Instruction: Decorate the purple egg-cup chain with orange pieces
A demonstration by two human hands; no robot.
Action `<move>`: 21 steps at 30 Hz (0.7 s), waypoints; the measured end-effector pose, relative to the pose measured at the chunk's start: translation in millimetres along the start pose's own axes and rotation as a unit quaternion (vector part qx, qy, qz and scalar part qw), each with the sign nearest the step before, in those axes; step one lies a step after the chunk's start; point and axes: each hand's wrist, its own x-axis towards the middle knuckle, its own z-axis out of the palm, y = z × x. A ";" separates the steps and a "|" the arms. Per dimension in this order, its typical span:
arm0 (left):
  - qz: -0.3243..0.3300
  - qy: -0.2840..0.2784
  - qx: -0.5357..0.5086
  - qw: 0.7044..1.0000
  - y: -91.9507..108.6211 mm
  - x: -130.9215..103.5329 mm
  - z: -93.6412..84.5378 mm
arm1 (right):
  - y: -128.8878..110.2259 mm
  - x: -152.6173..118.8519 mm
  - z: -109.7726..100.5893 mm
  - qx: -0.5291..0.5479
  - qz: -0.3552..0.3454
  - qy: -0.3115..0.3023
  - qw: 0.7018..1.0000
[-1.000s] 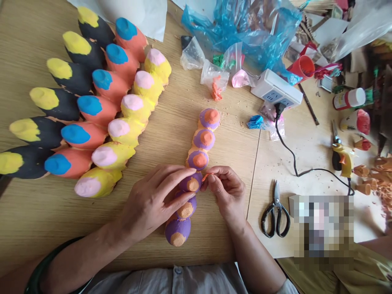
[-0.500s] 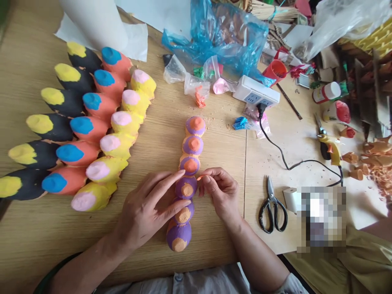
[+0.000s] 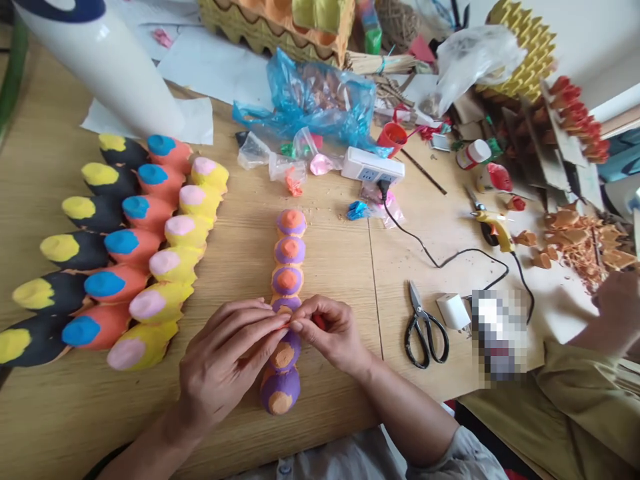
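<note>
In front of me an egg-carton strip [image 3: 281, 381] lies lengthwise on the table, its cups coated in purple clay. The three farthest tips carry orange clay caps [image 3: 289, 279]; bare carton shows at the nearer tips. My left hand [image 3: 217, 363] reaches over the strip from the left, thumb and fingertips closed together. My right hand [image 3: 333, 333] comes in from the right with thumb and index finger pinched. Their fingertips meet over the fourth cup around a small bit of orange clay [image 3: 283, 327], mostly hidden by the fingers.
Coloured egg-carton strips [image 3: 165, 267] stand at the left. Scissors [image 3: 425, 327], a white plug adapter [image 3: 453, 311] and a glue gun [image 3: 493, 227] lie right. Farther back are a power strip [image 3: 373, 165], clay bags and a blue plastic bag [image 3: 320, 93]. Another person's arm [image 3: 595, 320] shows at right.
My right hand has moved left with the orange clay, and my left fingers have come together to meet it. The camera view has tilted up and shifted right.
</note>
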 end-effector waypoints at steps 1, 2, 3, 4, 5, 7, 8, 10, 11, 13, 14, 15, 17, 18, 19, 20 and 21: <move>0.013 0.005 -0.002 1.000 -0.6 0.0 0.5 | 0.1 0.1 -0.1 -0.001 -0.002 -0.001 1.000; 0.024 0.009 -0.003 1.000 -1.1 0.0 0.9 | -0.1 0.1 -0.5 -0.002 -0.004 -0.003 1.000; 0.033 0.013 -0.004 0.999 -1.6 -0.1 1.4 | -0.6 -0.2 -1.0 -0.005 -0.004 -0.005 1.000; 0.039 0.017 -0.003 0.999 -1.9 -0.6 1.8 | -1.3 -0.6 -1.6 -0.007 -0.004 -0.006 1.000; 0.042 0.020 0.000 0.999 -2.2 -1.2 2.1 | -2.2 -1.1 -2.2 -0.009 -0.005 -0.008 1.000; 0.042 0.025 0.007 0.999 -2.9 -3.1 2.7 | -3.9 -2.1 -3.1 -0.012 -0.014 -0.009 1.000; 0.043 0.027 0.010 0.999 -3.2 -4.1 2.9 | -4.5 -2.6 -3.4 -0.014 -0.020 -0.007 1.000; 0.048 0.027 0.011 0.998 -3.9 -5.8 3.6 | -4.5 -3.1 -3.5 -0.020 -0.029 -0.004 0.999; 0.051 0.028 0.011 0.998 -4.2 -6.4 4.0 | -4.0 -3.1 -3.4 -0.022 -0.031 -0.003 0.999; 0.058 0.028 0.012 0.998 -4.6 -6.8 4.8 | -2.5 -3.1 -2.8 -0.026 -0.029 -0.003 0.999; 0.061 0.029 0.013 0.998 -4.8 -6.9 5.3 | -1.6 -3.2 -2.3 -0.028 -0.024 -0.004 0.999; 0.064 0.029 0.015 0.997 -4.8 -6.8 5.7 | -0.9 -3.3 -1.9 -0.030 -0.018 -0.006 0.999; 0.068 0.025 0.017 0.997 -4.7 -7.0 6.3 | 0.1 -3.9 -0.8 -0.032 -0.005 -0.012 0.999; 0.069 0.022 0.017 0.997 -4.6 -7.2 6.6 | 0.3 -4.3 -0.2 -0.031 0.000 -0.017 0.999; 0.070 0.019 0.018 0.997 -4.4 -7.5 6.9 | 0.4 -4.8 0.3 -0.031 0.002 -0.023 0.999; 0.072 0.014 0.017 0.997 -4.3 -7.8 7.2 | 0.5 -5.2 0.9 -0.030 0.002 -0.027 0.999; 0.075 0.008 0.017 0.997 -4.3 -8.2 7.7 | 0.5 -5.6 1.4 -0.030 0.002 -0.029 0.999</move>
